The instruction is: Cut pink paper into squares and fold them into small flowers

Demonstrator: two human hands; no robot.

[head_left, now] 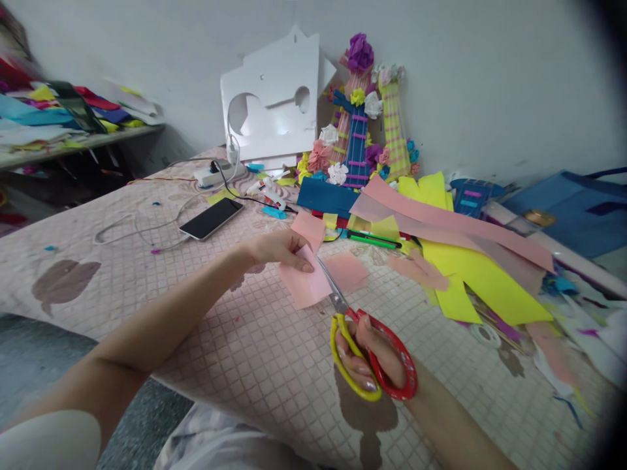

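Between thumb and fingers, my left hand (284, 251) pinches a folded piece of pink paper (309, 284) above the patterned tablecloth. My right hand (369, 352) is closed around the scissors (399, 352), which have one red and one yellow handle loop. Their metal blades point up and left and meet the right edge of the pink paper; I cannot tell how far they are parted. Just beyond lie loose pink squares, one (345, 271) right of the blades and another (309, 228) behind my left hand.
A black phone (211, 219) on a cable lies left, near a power strip (215, 173) and a glue gun (269, 192). A green cutter (375, 240) and yellow sheets (470, 274) lie right. Decorated paper guitars (357, 143) and white board (279, 78) lean on the wall.
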